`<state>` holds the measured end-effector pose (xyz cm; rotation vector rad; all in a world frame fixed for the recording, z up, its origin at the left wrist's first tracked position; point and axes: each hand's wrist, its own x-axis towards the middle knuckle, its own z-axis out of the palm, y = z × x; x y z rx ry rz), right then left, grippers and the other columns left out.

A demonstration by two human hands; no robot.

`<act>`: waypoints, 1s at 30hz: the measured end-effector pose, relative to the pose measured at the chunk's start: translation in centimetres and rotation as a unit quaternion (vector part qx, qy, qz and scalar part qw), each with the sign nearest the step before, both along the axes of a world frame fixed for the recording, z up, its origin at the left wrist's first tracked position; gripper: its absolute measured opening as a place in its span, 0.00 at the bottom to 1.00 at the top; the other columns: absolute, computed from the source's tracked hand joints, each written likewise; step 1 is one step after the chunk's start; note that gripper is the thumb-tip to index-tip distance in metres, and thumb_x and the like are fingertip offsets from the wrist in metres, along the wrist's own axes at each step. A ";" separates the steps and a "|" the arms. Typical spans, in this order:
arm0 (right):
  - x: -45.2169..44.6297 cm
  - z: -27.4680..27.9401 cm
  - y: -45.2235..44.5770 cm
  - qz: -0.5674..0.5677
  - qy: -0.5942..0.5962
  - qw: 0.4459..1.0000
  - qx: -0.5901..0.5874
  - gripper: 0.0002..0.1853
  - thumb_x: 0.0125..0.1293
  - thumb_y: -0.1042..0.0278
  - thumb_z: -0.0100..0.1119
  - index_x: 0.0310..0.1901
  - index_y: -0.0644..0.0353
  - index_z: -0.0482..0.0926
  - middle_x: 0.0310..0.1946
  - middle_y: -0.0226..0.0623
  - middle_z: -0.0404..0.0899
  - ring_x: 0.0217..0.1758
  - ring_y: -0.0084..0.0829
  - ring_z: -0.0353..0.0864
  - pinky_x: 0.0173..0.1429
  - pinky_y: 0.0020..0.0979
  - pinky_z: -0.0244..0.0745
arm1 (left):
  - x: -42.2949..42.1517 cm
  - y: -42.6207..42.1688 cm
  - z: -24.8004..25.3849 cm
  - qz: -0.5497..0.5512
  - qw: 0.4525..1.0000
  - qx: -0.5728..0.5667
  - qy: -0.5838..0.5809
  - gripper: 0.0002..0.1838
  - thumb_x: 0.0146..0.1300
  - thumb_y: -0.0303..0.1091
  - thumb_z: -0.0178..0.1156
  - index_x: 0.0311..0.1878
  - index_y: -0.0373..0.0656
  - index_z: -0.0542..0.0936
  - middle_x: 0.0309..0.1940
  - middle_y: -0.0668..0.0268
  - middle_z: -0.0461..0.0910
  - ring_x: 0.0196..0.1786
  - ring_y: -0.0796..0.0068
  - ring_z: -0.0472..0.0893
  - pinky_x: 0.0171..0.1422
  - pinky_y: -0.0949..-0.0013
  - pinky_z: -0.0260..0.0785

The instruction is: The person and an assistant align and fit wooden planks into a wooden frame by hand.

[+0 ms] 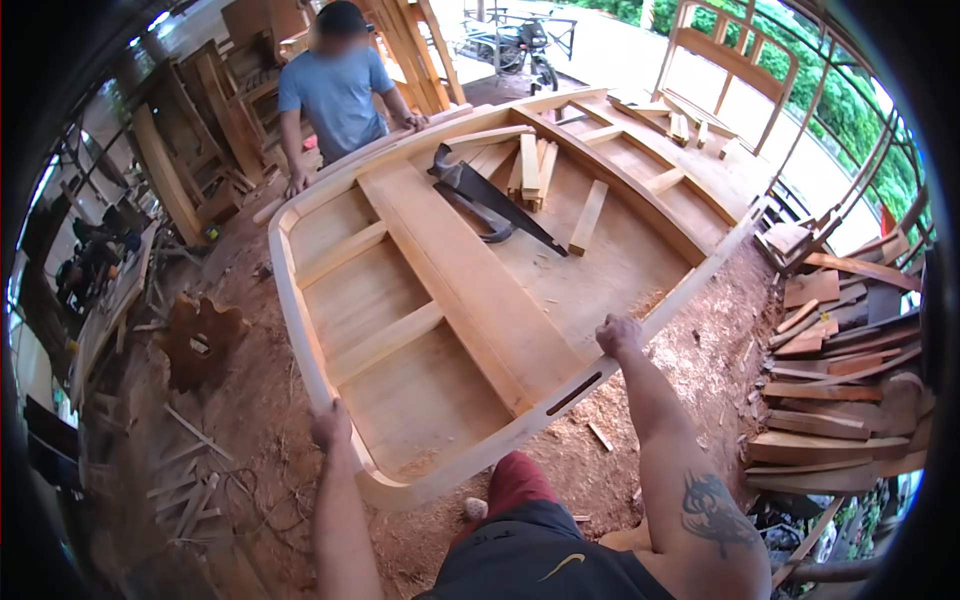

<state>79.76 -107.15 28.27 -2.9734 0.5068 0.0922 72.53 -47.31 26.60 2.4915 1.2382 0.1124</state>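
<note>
A large wooden frame (590, 378) with rounded corners and crosspieces lies in front of me. My right hand (620, 336) is closed over its near rim, just beyond a long dark slot. At the rounded left corner, my left hand (331, 424) grips the outer edge, its fingers partly hidden. A wide plank (455, 280) spans the frame between my hands. Beyond it, a handsaw (500, 208) with a dark blade lies across the frame's inside. Short wooden strips (530, 165) are stacked near the saw, and a single strip (588, 217) lies apart from them.
A co-worker in a blue shirt (335, 95) stands at the far side, both hands at the frame's edge. Timber offcuts (815, 425) are piled at right. Tall boards (165, 175) lean at back left. Sawdust and scraps cover the ground (690, 400).
</note>
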 end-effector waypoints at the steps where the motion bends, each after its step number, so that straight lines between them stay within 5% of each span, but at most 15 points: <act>1: -0.1 0.1 -0.2 0.005 0.011 1.000 -0.010 0.19 0.62 0.55 0.49 0.45 0.54 0.85 0.44 0.50 0.86 0.53 0.46 0.83 0.63 0.43 0.72 | 0.3 0.4 -1.2 -0.013 1.000 -0.001 -0.018 0.37 0.60 0.58 0.57 0.59 0.32 0.71 0.45 0.42 0.83 0.48 0.41 0.84 0.54 0.46 0.77; 4: 0.6 -1.7 -1.0 0.055 0.029 0.996 -0.058 0.17 0.64 0.54 0.47 0.43 0.53 0.83 0.44 0.50 0.86 0.49 0.48 0.85 0.54 0.48 0.79 | 0.6 1.3 -2.3 0.042 0.998 -0.045 0.027 0.37 0.57 0.61 0.58 0.57 0.35 0.76 0.46 0.44 0.84 0.50 0.43 0.84 0.55 0.48 0.76; 8: 0.7 -1.5 -0.3 0.011 0.009 1.000 0.004 0.19 0.63 0.54 0.50 0.47 0.55 0.84 0.48 0.51 0.84 0.55 0.49 0.82 0.62 0.46 0.74 | 0.0 0.8 -1.1 0.044 0.998 -0.048 -0.027 0.36 0.59 0.60 0.58 0.59 0.37 0.73 0.45 0.46 0.84 0.48 0.46 0.85 0.54 0.50 0.77; 12: 1.2 -3.4 -1.3 0.036 -0.047 0.997 -0.042 0.16 0.61 0.54 0.54 0.37 0.56 0.85 0.41 0.49 0.86 0.49 0.49 0.83 0.56 0.46 0.75 | -0.1 0.7 0.0 0.034 0.997 -0.069 -0.007 0.36 0.60 0.57 0.58 0.60 0.36 0.69 0.44 0.42 0.83 0.47 0.47 0.86 0.53 0.50 0.78; 30: 1.4 -4.3 -2.0 0.071 -0.096 0.992 -0.050 0.17 0.60 0.56 0.53 0.33 0.61 0.85 0.34 0.56 0.84 0.43 0.56 0.83 0.51 0.52 0.74 | -0.6 1.0 -0.3 0.024 0.996 -0.086 -0.023 0.39 0.60 0.55 0.58 0.66 0.34 0.65 0.48 0.43 0.82 0.51 0.47 0.84 0.56 0.51 0.78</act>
